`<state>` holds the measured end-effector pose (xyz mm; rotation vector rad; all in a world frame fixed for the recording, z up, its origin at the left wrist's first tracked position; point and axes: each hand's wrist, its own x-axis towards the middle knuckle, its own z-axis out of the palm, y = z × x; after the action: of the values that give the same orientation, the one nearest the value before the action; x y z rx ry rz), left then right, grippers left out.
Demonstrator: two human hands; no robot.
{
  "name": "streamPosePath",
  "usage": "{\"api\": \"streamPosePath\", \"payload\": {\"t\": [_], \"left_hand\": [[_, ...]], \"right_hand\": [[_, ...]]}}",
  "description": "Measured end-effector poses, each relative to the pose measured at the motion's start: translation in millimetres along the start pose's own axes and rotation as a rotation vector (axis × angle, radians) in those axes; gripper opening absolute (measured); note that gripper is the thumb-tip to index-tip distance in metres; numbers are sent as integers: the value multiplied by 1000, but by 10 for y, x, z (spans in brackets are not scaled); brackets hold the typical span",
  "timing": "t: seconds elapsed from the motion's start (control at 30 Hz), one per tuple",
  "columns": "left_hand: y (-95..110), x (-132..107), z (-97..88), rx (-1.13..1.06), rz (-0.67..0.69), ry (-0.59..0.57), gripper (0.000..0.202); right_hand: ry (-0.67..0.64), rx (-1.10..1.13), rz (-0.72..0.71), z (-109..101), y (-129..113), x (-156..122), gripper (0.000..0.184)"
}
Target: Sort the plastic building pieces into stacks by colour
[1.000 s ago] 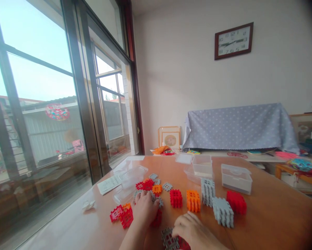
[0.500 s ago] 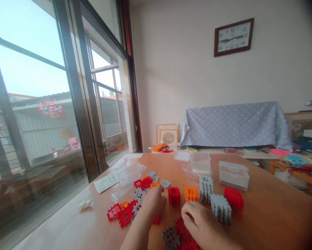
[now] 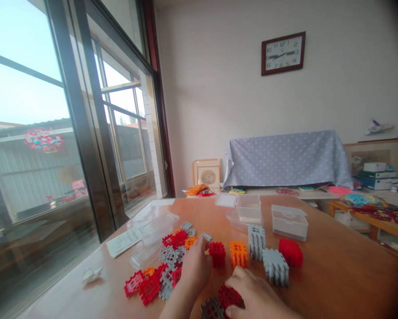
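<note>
My left hand [image 3: 196, 265] is just left of a red stack of notched plastic tiles [image 3: 217, 254]. Its fingers are curled beside a grey tile [image 3: 205, 236]; the fingertips are mostly hidden, and what they hold cannot be made out. Nearer the front, my right hand [image 3: 252, 290] has thumb and fingers closed around a red tile [image 3: 230, 297], beside a dark grey tile [image 3: 212, 308]. Loose red tiles [image 3: 150, 289], orange tiles [image 3: 190, 242] and grey tiles [image 3: 167, 254] lie in a pile left of my left hand.
Farther right stand an orange stack [image 3: 239, 254], grey stacks [image 3: 276, 267] and another red stack [image 3: 291, 252]. Behind them are clear plastic boxes [image 3: 290, 223]. A clear lid [image 3: 157, 226], a paper sheet [image 3: 123, 242] and a crumpled white scrap [image 3: 91, 275] lie on the left.
The view has turned slightly right. My left hand has drawn back a little beside the red stack. My right hand has moved left and closed over the red tile at the front.
</note>
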<state>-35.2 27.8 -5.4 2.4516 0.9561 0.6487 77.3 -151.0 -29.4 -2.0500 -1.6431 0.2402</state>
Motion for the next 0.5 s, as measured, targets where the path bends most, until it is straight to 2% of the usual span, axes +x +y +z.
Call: {"api": "streamPosePath", "payload": {"t": [0.07,0.17,0.2,0.27,0.4,0.5], "left_hand": [[7,-11,-10,-37,11,4,30],[43,-46,-24,-154,63,51,27],[63,-63,-28,-214,86,59,25],[116,-102,-36,-372,125,35,23],[247,-181,-60,-727,156,-162,15],[321,-221,-77,-916,107,-329,14]], "right_hand": [[18,2,5,40,33,18,25],[64,2,19,40,56,41,9],[82,3,24,27,59,49,8],[127,24,45,-10,67,65,20],[250,194,115,-62,122,106,34],[322,337,130,-77,159,130,40]]}}
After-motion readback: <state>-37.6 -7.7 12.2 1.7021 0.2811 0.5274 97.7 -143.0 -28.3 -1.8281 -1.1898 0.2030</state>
